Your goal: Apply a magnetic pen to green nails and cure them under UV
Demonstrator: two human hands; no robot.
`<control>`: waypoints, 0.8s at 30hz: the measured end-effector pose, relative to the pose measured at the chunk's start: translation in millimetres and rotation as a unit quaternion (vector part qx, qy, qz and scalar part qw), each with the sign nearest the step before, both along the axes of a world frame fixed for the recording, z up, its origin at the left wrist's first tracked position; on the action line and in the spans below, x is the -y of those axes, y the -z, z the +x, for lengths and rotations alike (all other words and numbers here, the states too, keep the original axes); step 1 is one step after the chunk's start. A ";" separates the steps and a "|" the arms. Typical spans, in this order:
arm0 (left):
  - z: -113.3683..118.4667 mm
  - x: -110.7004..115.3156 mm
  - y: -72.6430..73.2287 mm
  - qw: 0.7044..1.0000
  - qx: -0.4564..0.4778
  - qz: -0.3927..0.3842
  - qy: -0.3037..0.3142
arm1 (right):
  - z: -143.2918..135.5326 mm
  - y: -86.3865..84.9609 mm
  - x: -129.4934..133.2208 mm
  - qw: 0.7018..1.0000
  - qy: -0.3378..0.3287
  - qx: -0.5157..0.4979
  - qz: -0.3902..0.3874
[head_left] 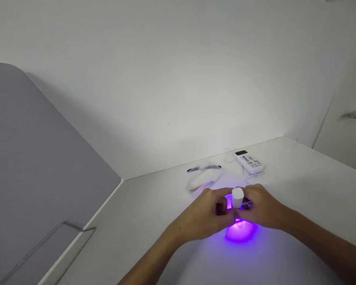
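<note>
Between my two hands is a small white lamp (pixel 237 196) with a rounded square top, held just over the white table (pixel 130 237). Purple light from its underside falls on the tabletop. My left hand (pixel 209 213) pinches it from the left, thumb and fingertips closed on it. From the right, my right hand (pixel 262 206) has its fingers closed on the same lamp, and a thin white cable shows beside those fingers. The thumbs meet in front of the lamp. What lies beneath it is hidden by the glare and the hands.
Behind my hands lies a clear plastic bag (pixel 203 176) with dark-ended pieces. Right of it, a white power bank (pixel 249 161) with printed labels rests beside a thin white cable. A white wall (pixel 166 99) rises behind; a metal bar (pixel 37 251) is at the lower left.
</note>
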State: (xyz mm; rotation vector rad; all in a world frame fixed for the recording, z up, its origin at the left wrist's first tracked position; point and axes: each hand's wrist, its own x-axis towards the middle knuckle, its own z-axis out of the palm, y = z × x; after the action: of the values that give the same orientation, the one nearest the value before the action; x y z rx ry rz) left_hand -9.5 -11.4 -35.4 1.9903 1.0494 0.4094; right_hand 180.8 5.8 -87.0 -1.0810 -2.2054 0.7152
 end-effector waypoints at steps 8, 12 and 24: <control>0.5 -0.5 0.4 1.000 -0.002 0.002 0.002 | -0.6 -0.4 0.3 1.000 0.000 -0.004 0.004; 0.1 -1.1 2.1 1.000 -0.004 0.003 -0.003 | -0.6 0.7 0.8 1.000 0.004 -0.003 0.011; -0.3 -1.0 1.3 1.000 -0.004 0.000 -0.004 | -0.9 -1.5 1.1 1.000 0.005 0.006 0.010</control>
State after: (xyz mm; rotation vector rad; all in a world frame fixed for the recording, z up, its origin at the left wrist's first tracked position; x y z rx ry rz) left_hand -9.8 -10.5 -36.6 1.9901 1.0628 0.4072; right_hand 179.9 4.7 -85.5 -1.0894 -2.2102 0.6832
